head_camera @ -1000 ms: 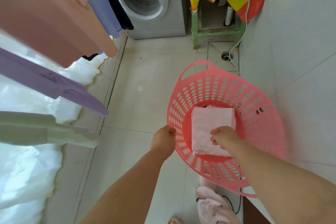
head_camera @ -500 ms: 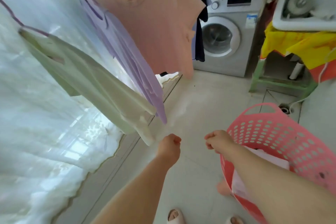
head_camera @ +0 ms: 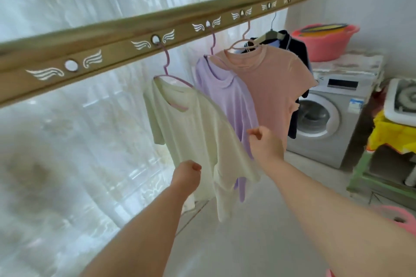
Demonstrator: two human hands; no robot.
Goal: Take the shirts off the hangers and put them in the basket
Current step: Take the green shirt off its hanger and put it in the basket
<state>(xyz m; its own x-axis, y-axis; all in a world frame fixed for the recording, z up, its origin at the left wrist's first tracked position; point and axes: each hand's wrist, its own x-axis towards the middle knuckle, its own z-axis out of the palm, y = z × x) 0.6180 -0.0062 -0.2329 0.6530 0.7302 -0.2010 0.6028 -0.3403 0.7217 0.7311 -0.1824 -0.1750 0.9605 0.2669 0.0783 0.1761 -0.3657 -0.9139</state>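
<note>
**Two empty hands just short of the nearest shirt**

Two hands are raised toward a pale green cotton T-shirt (head_camera: pixel 198 137), the nearest of the garments on a gold-brown hanging rail (head_camera: pixel 108 47). The shirt hangs on a thin pink-lilac wire hanger (head_camera: pixel 166 63) whose hook sits in one of the rail's holes. Its long axis runs from the collar, high and left, down to the hem, low and right.

The left hand (head_camera: pixel 188 177) is curled into a loose fist in front of the shirt's lower body, almost straight below the collar. The right hand (head_camera: pixel 266 144) is higher and off to the shirt's right, beside the sleeve edge, with its fingers bent inward. No cloth shows inside either hand, and both seem to hold nothing.

The hanger therefore lies up and to the left of both hands. The left hand probably has the straighter path up to it, while the right hand is better placed to gather the sleeve side.

The shirt looks thin, limp and lightly creased, so it should slide off the hanger easily. Behind it hang a lilac T-shirt (head_camera: pixel 227 96), a peach T-shirt (head_camera: pixel 270 83) and a dark garment (head_camera: pixel 297 49).

Only the rim of the pink perforated plastic basket (head_camera: pixel 403 216) shows, low on the right and well apart from the shirt.
</note>
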